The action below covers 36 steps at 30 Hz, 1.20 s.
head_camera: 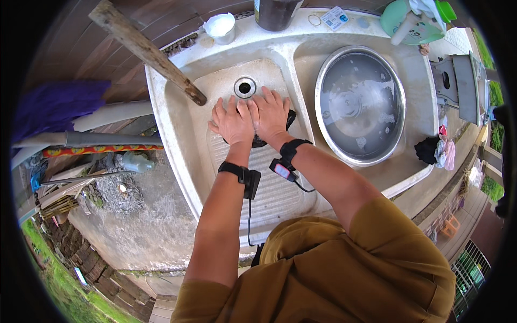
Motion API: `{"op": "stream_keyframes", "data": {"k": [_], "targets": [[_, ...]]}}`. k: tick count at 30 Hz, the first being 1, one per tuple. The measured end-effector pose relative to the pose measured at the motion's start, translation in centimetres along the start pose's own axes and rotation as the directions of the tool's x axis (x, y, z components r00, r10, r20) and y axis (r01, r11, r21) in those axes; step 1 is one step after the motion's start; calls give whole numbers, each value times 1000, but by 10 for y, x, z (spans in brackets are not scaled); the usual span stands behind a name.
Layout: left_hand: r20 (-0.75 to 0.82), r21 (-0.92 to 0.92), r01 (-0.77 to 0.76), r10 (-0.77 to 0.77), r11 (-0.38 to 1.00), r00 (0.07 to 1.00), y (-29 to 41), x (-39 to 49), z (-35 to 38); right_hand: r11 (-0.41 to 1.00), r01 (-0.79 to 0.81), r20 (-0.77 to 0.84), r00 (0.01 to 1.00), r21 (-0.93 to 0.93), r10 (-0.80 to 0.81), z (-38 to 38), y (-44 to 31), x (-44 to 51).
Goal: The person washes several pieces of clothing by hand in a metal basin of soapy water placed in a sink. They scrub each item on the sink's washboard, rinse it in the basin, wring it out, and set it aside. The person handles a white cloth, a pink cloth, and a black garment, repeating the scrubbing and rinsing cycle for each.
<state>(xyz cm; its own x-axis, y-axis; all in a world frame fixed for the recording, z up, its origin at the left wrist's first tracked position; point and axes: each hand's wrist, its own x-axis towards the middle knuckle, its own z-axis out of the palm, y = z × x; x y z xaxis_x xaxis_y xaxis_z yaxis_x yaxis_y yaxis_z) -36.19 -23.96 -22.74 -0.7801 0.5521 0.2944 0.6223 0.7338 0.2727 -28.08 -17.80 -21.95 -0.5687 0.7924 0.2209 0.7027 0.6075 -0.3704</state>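
Observation:
My left hand [234, 121] and my right hand [270, 114] lie side by side, palms down, in the left basin of a two-basin washing sink [190, 133]. Both press on a small dark wet cloth item [291, 119], mostly hidden under them. Its black edge shows beyond my right hand and below the palms. The fingers are extended and somewhat spread, pointing at the round drain [244, 87]. Below my wrists the basin floor is a ribbed washboard [274, 194]. A black strap with a small device is on each wrist.
A metal bowl [359, 159] of cloudy water stands in the right basin. A wooden post [149, 52] leans into the left basin. Along the back ledge are a white cup [220, 29], a dark container [276, 14] and a green jug [412, 28]. Small clothes [434, 151] hang over the right rim.

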Motion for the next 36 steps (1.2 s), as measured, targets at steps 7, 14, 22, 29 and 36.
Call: {"op": "stream_keyframes", "data": {"k": [7,14,22,29,36], "targets": [[7,-479,-173,200,861,980,22,-55,-123,873,277,-110,961,401,-254,-109,-16,-53],[113,-383,-15,63,924,992,-12,-14,-2,980,-57,307,952,191,-4,-4,8,-18],[440,-352,238,-64,905,896,21,-25,-91,938,41,107,991,345,-83,-76,-16,-24],[201,-333,-77,151,940,968,-4,-49,-61,954,40,260,958,298,-122,-57,-4,-41],[121,-97,48,-36,994,992,-3,-6,-22,979,-51,108,994,199,30,-13,-10,-5]]}}
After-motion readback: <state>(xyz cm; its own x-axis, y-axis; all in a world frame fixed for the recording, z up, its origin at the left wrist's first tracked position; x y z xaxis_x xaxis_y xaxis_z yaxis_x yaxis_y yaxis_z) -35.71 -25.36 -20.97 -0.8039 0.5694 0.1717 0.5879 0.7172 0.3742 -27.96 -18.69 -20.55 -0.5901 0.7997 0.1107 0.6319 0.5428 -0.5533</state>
